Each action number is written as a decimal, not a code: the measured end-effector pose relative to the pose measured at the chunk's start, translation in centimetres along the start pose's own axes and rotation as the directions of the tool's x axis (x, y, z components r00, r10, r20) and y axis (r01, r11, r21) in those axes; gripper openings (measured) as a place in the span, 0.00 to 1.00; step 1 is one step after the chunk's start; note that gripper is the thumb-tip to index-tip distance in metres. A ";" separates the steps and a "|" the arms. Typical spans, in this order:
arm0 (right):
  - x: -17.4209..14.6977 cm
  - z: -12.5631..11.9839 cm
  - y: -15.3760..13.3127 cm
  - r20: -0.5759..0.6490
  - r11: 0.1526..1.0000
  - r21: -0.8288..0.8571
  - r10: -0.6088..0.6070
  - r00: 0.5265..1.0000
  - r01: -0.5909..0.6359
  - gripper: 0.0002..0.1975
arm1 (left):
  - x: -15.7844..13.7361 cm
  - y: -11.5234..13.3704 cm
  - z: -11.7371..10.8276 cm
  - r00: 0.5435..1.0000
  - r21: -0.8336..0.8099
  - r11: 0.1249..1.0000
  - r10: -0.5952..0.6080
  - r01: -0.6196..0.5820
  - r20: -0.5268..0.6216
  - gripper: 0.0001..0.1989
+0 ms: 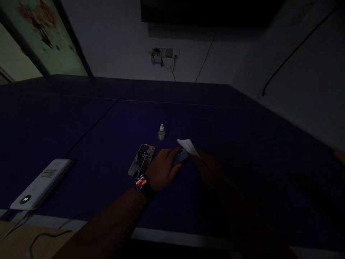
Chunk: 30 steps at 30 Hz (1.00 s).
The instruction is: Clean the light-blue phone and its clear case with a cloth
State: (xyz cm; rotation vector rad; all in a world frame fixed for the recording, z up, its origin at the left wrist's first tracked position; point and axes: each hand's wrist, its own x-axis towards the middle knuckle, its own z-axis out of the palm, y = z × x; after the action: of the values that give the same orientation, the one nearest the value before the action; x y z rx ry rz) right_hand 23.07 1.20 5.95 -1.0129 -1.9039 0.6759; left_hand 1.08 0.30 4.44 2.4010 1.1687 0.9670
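Note:
My left hand, with a lit smartwatch on its wrist, is closed around a bluish-grey phone low over the dark blue surface; the hand covers most of it. In my right hand, which is deep in shadow, a white tissue is pinched, its free end spread over the phone's far end. Just left of my left hand lies a phone case with a dark picture and a camera cutout. Beyond the hands a small dropper bottle with a white cap stands upright.
A white power bank with a lit display lies at the left near the front edge, cables running from it. The wide dark blue tabletop reaches a wall with sockets. The room is dim.

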 end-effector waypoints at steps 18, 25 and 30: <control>-0.2 1.0 0.2 -0.142 0.991 0.104 0.094 0.985 -0.080 0.21 | -0.4 -0.3 -0.3 0.992 -0.092 0.991 0.086 -0.095 -0.096 0.29; -0.6 0.6 -0.9 -0.024 0.993 -0.011 -0.115 0.993 0.115 0.24 | -0.6 -0.6 -0.6 0.986 -0.122 0.983 0.123 -0.137 -0.117 0.30; -0.9 0.7 -1.6 -0.002 0.969 -0.002 -0.248 0.969 0.248 0.24 | -0.6 -0.9 -0.5 0.977 -0.117 0.975 0.173 -0.188 -0.127 0.28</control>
State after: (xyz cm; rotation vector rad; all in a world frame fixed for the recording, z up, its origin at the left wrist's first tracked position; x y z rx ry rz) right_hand 22.07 -0.42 6.44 -0.7583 -1.9868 0.5268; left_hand -0.03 0.42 4.08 2.4066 0.9051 1.2141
